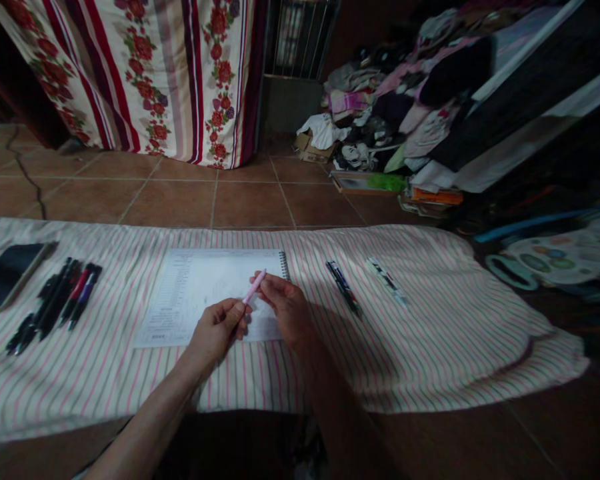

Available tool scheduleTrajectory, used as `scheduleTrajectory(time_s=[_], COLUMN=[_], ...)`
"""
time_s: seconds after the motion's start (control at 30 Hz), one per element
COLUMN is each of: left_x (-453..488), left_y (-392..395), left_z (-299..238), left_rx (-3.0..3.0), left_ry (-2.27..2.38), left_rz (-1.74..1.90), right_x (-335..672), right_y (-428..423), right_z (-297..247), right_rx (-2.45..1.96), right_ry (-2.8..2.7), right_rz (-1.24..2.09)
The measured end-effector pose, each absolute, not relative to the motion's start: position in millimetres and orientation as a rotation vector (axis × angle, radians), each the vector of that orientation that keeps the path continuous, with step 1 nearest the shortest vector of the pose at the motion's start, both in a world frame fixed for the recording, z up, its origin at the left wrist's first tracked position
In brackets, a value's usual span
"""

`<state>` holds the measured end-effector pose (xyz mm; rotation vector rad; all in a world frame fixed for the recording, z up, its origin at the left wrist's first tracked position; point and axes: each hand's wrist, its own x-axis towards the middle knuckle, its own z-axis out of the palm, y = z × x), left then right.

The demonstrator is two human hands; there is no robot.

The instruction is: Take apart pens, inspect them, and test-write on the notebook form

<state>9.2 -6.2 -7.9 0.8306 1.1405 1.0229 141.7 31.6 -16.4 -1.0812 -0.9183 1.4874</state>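
Between my two hands is a pink pen [254,287], tilted with its upper end toward the right. My left hand [220,320] pinches the lower end. The fingers of my right hand [284,301] close on the upper end. Both hands are over a spiral-bound notebook [165,300] with a printed page, its coil along the right side. Right of the notebook lie dark pens [344,288] side by side, and farther right some white patterned pens [387,281].
A striped cloth [430,333] covers the low table. At its left lie several dark pens [55,297] and a phone [10,275]. Beyond are a tiled floor [180,193], a floral curtain [175,80] and a heap of clothes [380,100] at the back right.
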Motion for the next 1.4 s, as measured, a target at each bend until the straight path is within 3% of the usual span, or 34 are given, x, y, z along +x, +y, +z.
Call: scheduleTrajectory(time_s=[0.83,1.4], left_x=[6,17], left_y=[-7,-10], left_z=[-15,-27], left_rx=[0.908,0.841], left_ry=[1.119,1.167], left_rz=[0.928,1.076], right_x=[147,143], right_y=[33,33], right_z=[-15,-19], right_rx=[-1.016,-0.982], right_ry=[-0.774,-0.786], right_rz=[1.559,1.454])
